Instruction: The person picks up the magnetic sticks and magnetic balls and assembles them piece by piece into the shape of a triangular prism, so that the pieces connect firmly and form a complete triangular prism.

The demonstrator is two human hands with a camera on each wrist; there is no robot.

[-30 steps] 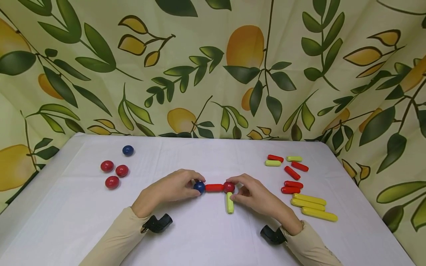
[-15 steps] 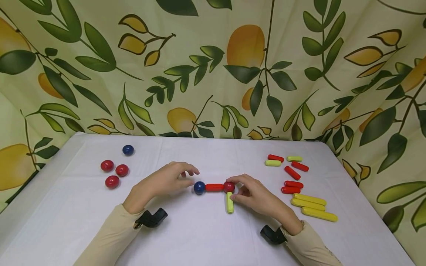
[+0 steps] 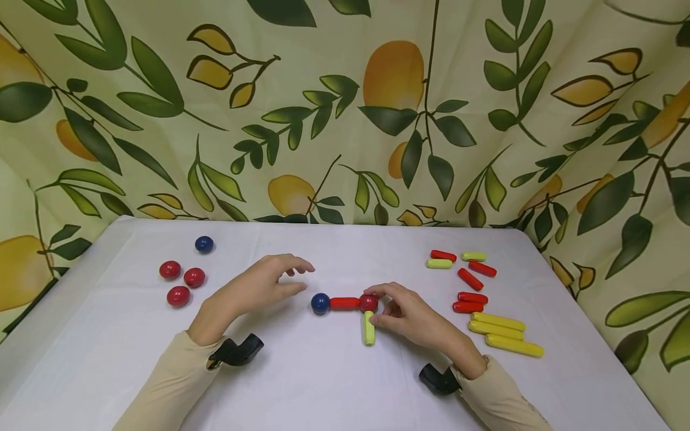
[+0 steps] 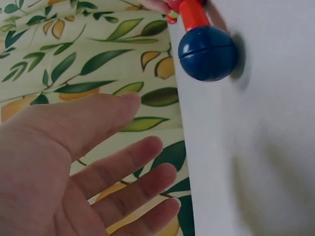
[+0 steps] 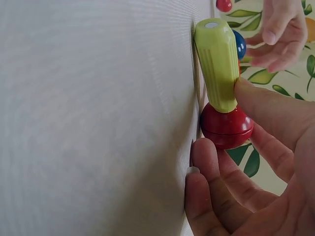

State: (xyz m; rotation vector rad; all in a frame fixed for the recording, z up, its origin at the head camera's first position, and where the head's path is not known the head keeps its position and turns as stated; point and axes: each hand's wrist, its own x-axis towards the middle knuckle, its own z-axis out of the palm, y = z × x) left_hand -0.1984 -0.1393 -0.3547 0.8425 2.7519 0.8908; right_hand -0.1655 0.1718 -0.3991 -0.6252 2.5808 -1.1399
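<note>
On the white table (image 3: 323, 383) lies a small joined piece: a blue ball (image 3: 320, 303) (image 4: 206, 53), a short red rod (image 3: 345, 303), a red ball (image 3: 369, 302) (image 5: 226, 126) and a short green rod (image 3: 369, 328) (image 5: 217, 64) pointing toward me. My right hand (image 3: 409, 314) pinches the red ball, the thumb against the green rod's end. My left hand (image 3: 264, 287) hovers open just left of the blue ball, fingers spread and touching nothing.
Three red balls (image 3: 181, 282) and a blue ball (image 3: 204, 243) lie at the left. Red, green and long yellow rods (image 3: 485, 299) are scattered at the right. A leaf-and-lemon patterned cloth (image 3: 345, 108) hangs behind and at both sides.
My left hand has let go of the blue ball and drawn back to the left, opening its fingers. The right hand and the joined piece have stayed in place.
</note>
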